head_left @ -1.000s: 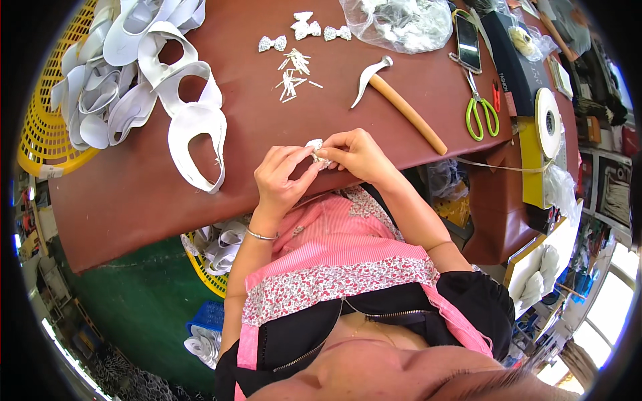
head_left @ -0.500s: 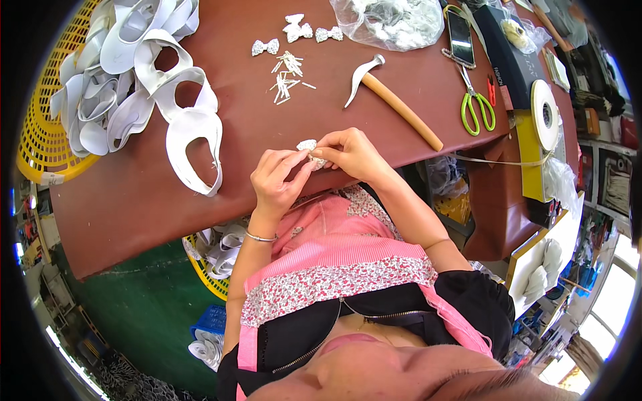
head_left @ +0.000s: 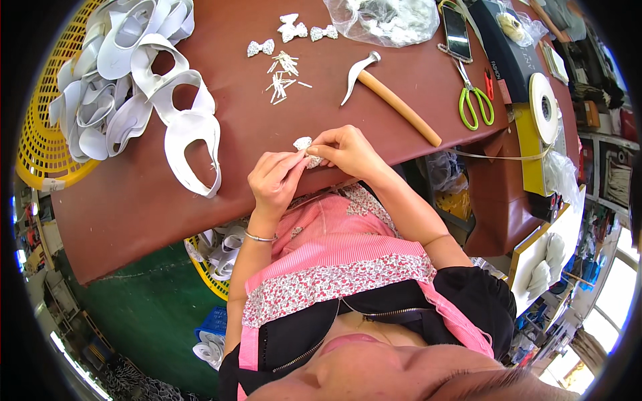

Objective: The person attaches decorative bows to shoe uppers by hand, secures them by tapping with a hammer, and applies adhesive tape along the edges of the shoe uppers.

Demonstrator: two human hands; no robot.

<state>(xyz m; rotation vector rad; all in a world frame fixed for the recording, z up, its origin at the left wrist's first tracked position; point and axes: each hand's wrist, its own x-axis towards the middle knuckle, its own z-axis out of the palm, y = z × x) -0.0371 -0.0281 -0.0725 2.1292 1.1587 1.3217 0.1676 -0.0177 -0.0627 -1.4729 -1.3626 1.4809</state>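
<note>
Between my fingertips, at the near edge of the table, is a small whitish glittery bow (head_left: 303, 144). My left hand (head_left: 273, 179) pinches it from the left, fingers pressed together. My right hand (head_left: 344, 148) pinches it from the right, thumb and forefinger at its middle; the fingers partly hide the bow. Several finished-looking bows of the same kind (head_left: 292, 29) lie farther off on the brown tabletop (head_left: 247, 123). Close to them are loose piles of short white strips (head_left: 281, 85).
A hammer (head_left: 398, 107) with a wooden handle lies right of centre. Beyond it are green-handled scissors (head_left: 473, 100), a phone (head_left: 457, 33) and a ribbon spool (head_left: 543, 111). White shoe uppers (head_left: 190, 144) spill from a yellow basket (head_left: 40, 127) at left. A clear plastic bag (head_left: 384, 20) sits at the back.
My left fingers have closed in nearer to the right ones at the bow. The view has shifted slightly; the things on the table stay in place.
</note>
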